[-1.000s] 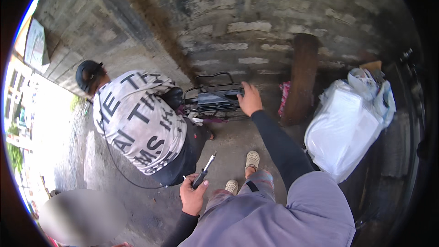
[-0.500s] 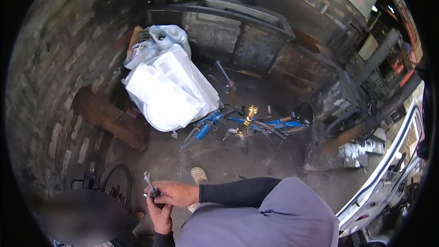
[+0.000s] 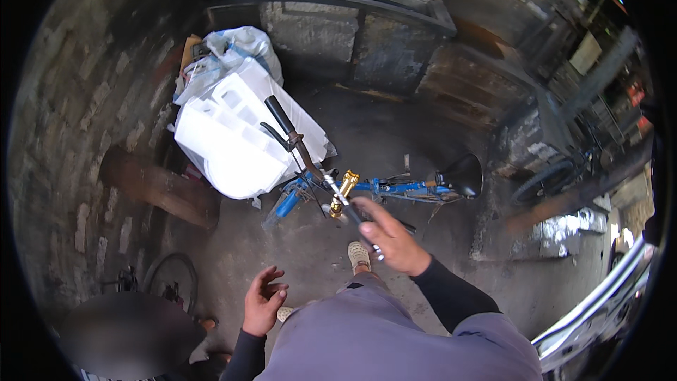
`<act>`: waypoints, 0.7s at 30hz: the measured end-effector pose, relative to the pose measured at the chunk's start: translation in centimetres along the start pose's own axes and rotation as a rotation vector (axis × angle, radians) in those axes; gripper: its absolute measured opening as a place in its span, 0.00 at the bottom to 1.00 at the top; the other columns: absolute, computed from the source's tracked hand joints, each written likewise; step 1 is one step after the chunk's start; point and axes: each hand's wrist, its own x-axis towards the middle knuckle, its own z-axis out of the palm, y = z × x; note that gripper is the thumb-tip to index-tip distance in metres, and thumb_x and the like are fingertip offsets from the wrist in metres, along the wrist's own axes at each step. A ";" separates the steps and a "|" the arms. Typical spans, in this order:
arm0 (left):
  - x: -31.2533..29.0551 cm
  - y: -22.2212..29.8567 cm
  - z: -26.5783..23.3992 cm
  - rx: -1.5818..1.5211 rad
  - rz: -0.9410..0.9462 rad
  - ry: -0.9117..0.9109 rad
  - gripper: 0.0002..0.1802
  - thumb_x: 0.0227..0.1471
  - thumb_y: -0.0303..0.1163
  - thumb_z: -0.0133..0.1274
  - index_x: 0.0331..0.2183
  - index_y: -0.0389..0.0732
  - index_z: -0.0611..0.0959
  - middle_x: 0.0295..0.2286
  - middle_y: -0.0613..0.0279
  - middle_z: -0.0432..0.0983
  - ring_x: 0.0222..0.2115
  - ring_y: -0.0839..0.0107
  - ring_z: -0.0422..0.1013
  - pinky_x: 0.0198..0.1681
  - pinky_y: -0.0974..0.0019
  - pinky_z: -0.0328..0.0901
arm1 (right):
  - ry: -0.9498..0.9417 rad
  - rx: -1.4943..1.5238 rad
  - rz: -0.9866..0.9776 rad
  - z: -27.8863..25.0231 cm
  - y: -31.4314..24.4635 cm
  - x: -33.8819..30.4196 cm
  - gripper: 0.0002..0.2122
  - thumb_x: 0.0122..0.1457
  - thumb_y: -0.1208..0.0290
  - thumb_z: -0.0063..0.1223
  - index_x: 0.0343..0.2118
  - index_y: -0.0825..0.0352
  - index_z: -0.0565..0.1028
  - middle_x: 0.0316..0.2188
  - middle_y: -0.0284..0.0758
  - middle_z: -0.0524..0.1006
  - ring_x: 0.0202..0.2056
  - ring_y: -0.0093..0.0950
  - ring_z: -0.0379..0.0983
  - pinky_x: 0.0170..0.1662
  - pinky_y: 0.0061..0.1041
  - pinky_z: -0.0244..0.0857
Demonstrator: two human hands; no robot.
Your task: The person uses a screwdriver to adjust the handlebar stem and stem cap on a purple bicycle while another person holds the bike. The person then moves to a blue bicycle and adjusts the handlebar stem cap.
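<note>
Head view: right hand [image 3: 392, 238], centre of frame, clasps the near end of the handlebar [image 3: 310, 162] of a blue bicycle [image 3: 384, 188] lying on the concrete floor [image 3: 367, 127], gold stem [image 3: 343, 192] just left of the knuckles and black saddle [image 3: 462, 174] to the right. Left hand [image 3: 262, 301], lower centre-left, is released, fingers spread, holding nothing, above the floor and well apart from the bike. White foam packing [image 3: 233, 134] and plastic bags [image 3: 229, 49] sit upper left against the brick wall [image 3: 77, 99]; a wooden log [image 3: 159, 190] lies left of centre.
</note>
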 end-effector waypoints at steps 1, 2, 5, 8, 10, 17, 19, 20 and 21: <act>1.6 -1.3 1.7 0.041 -0.019 0.014 0.39 0.58 0.25 0.63 0.67 0.37 0.68 0.60 0.50 0.73 0.50 0.65 0.77 0.55 0.60 0.73 | 0.037 -0.043 0.072 -2.5 -1.1 -0.2 0.36 0.74 0.49 0.51 0.76 0.65 0.54 0.31 0.28 0.71 0.27 0.15 0.64 0.29 0.19 0.60; 3.5 -2.5 3.7 0.079 -0.040 0.012 0.39 0.59 0.24 0.63 0.68 0.36 0.67 0.60 0.50 0.73 0.52 0.65 0.76 0.55 0.60 0.73 | 0.033 0.004 0.100 -5.4 -0.5 -0.4 0.40 0.72 0.46 0.52 0.77 0.65 0.53 0.31 0.28 0.71 0.27 0.15 0.64 0.29 0.18 0.60; 8.3 -4.2 9.9 0.163 -0.075 0.048 0.39 0.59 0.24 0.63 0.68 0.35 0.66 0.61 0.49 0.72 0.57 0.61 0.74 0.58 0.59 0.73 | -0.052 0.051 0.087 -12.3 1.0 -0.3 0.46 0.67 0.46 0.60 0.78 0.66 0.49 0.34 0.29 0.73 0.27 0.15 0.64 0.31 0.18 0.61; 12.6 -5.5 14.9 0.219 -0.025 0.203 0.41 0.57 0.23 0.62 0.69 0.37 0.66 0.62 0.48 0.71 0.60 0.57 0.72 0.59 0.56 0.72 | -0.204 -0.165 0.116 -15.1 -0.1 1.0 0.49 0.61 0.54 0.69 0.78 0.67 0.50 0.38 0.29 0.75 0.29 0.16 0.67 0.36 0.19 0.66; 15.4 -5.6 16.7 0.339 0.048 0.285 0.42 0.55 0.23 0.62 0.69 0.37 0.67 0.62 0.47 0.71 0.60 0.55 0.72 0.60 0.54 0.72 | -0.245 -0.413 0.137 -15.9 -1.3 2.3 0.45 0.57 0.69 0.72 0.75 0.68 0.58 0.43 0.37 0.82 0.36 0.27 0.79 0.46 0.26 0.73; 19.7 -6.2 18.4 0.485 0.112 0.344 0.44 0.54 0.25 0.62 0.70 0.37 0.66 0.60 0.43 0.74 0.61 0.50 0.73 0.63 0.52 0.70 | -0.207 -0.748 -0.004 -14.8 -3.2 7.7 0.21 0.60 0.74 0.64 0.57 0.70 0.76 0.44 0.50 0.84 0.44 0.51 0.83 0.48 0.42 0.75; 20.0 -6.5 19.0 0.438 0.059 0.365 0.44 0.54 0.26 0.61 0.70 0.38 0.65 0.61 0.40 0.74 0.62 0.45 0.72 0.65 0.51 0.68 | -0.295 -0.828 -0.069 -14.2 -3.7 9.4 0.16 0.59 0.74 0.64 0.49 0.72 0.79 0.40 0.50 0.84 0.42 0.50 0.84 0.46 0.41 0.76; 20.3 -7.1 19.4 0.433 0.032 0.378 0.44 0.54 0.26 0.61 0.70 0.38 0.65 0.62 0.39 0.72 0.62 0.45 0.70 0.66 0.51 0.66 | -0.338 -0.847 -0.113 -14.0 -3.5 10.2 0.16 0.59 0.74 0.64 0.49 0.72 0.79 0.40 0.50 0.84 0.42 0.50 0.84 0.46 0.41 0.76; 20.6 -7.4 19.8 0.426 0.005 0.393 0.43 0.54 0.27 0.60 0.69 0.38 0.65 0.63 0.38 0.71 0.63 0.44 0.69 0.67 0.51 0.64 | -0.384 -0.867 -0.159 -13.7 -3.5 11.0 0.16 0.58 0.74 0.65 0.49 0.73 0.79 0.39 0.50 0.84 0.42 0.49 0.84 0.45 0.41 0.76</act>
